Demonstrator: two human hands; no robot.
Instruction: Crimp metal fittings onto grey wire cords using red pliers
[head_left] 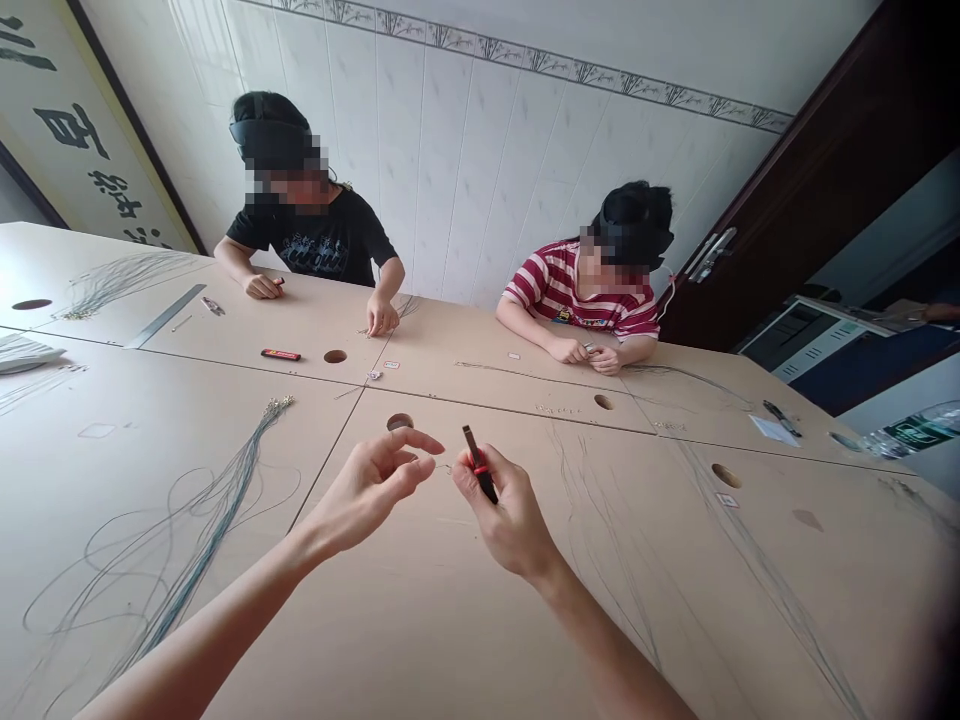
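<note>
My right hand point(506, 510) is closed around a slim black lighter point(486, 486) with a metal top and a red part, which points up and away from me. Close by on the left, my left hand point(386, 485) has its thumb and a finger nearly together, with the index finger stretched out above. A very thin cord point(443, 467) with a tiny clasp-like end shows at these fingertips, in the gap between my hands; its grip is partly hidden. To the left lies a bundle of grey-green cords point(232, 505) with small metal ends gathered at the top.
Across the table point(420, 630) sit two people, one in a black shirt point(322, 240), one in a striped shirt point(551, 280). A black-and-red lighter point(281, 355), a metal ruler point(169, 315) and loose cords point(772, 590) lie about. Round holes point(400, 422) pierce the tabletop. A bottle point(919, 432) lies far right.
</note>
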